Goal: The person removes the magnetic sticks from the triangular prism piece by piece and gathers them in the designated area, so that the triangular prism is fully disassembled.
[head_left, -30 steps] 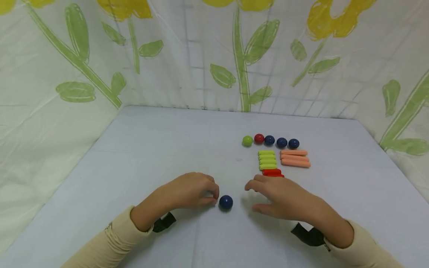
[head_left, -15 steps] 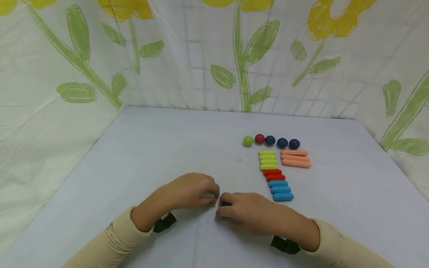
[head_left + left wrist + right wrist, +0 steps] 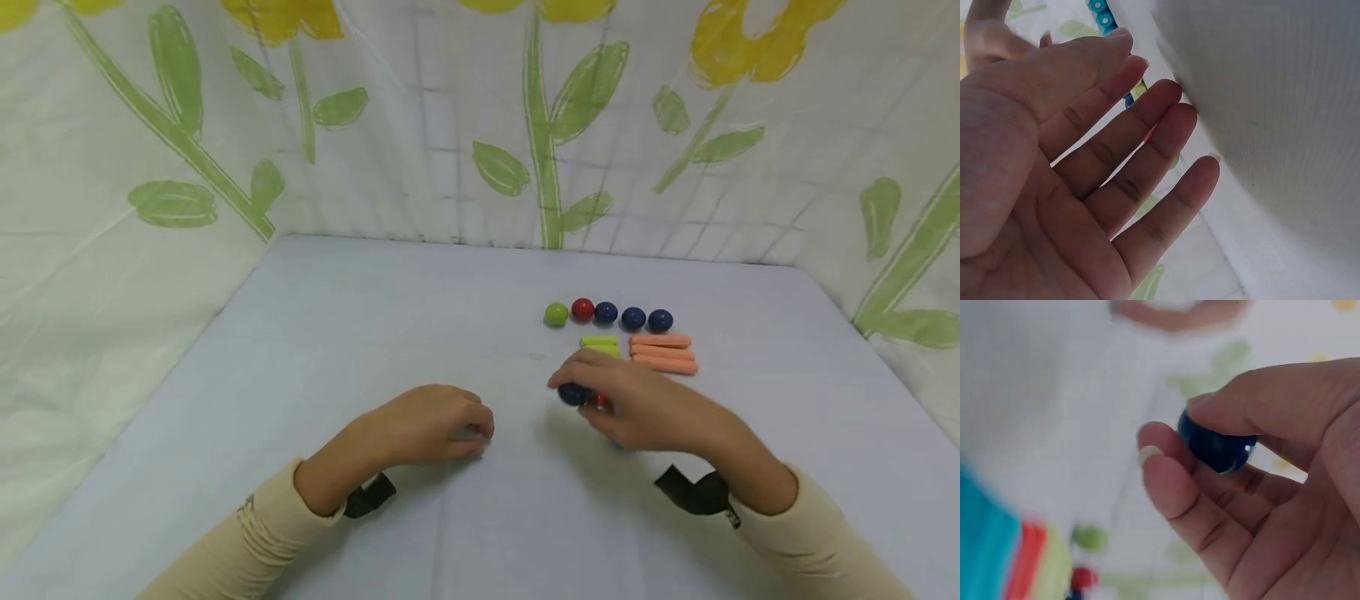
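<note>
My right hand (image 3: 637,400) pinches a dark blue ball (image 3: 1219,447) between thumb and fingers, raised over the table. In the head view it covers part of the column of short coloured sticks. My left hand (image 3: 431,425) rests on the table to the left, holding nothing. Its fingers (image 3: 1166,125) are relaxed and apart in the left wrist view. Beyond the right hand stands a row of balls: a green ball (image 3: 556,314), a red ball (image 3: 582,310) and three dark blue balls (image 3: 633,318).
Yellow-green sticks (image 3: 599,342) lie behind the right hand, beside orange sticks (image 3: 664,354). Red and blue sticks (image 3: 982,531) are blurred in the right wrist view. A flower-painted white curtain (image 3: 375,150) hangs behind the white table (image 3: 337,333).
My right hand reached the lone blue ball near the left hand, took hold of it, and carried it up and right, over the sticks. The left hand has stayed in place.
</note>
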Demonstrator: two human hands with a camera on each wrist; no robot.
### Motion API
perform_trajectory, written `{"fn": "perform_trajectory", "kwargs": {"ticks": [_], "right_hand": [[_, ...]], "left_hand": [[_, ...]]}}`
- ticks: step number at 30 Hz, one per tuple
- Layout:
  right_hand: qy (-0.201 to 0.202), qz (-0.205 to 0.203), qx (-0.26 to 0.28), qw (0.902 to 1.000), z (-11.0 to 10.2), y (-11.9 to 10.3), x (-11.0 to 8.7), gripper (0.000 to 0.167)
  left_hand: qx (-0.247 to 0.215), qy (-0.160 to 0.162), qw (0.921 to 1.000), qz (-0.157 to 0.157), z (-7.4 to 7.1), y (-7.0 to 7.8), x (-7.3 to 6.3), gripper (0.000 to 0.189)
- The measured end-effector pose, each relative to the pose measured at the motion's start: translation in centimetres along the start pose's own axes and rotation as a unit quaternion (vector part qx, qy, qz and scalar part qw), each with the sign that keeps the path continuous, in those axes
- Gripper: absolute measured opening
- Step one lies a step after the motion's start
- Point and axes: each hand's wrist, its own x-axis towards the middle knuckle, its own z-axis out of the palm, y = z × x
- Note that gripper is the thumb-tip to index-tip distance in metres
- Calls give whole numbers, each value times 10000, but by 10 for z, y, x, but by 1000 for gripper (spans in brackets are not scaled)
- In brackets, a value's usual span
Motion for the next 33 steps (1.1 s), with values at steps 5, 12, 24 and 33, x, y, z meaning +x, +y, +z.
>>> {"fn": "perform_trajectory", "kwargs": {"ticks": [5,12,24,33], "right_hand": [[785,684,-143,9945,-35,36,-17,41],[1518,2299,-482,9601,-53,88,-41,47],[1509,4198,19,8950,-43,140,-67,56],[1171,4272,263,8961,-36,145,-67,57]], "left_hand": [[16,24,10000,0,1,1,0,10],[-26,74,9999,63,1,-1,-1,10],[-84,25,10000,-17,1,0,-1,10],[-66,12,10000,-52,1,1,-2,10]]}}
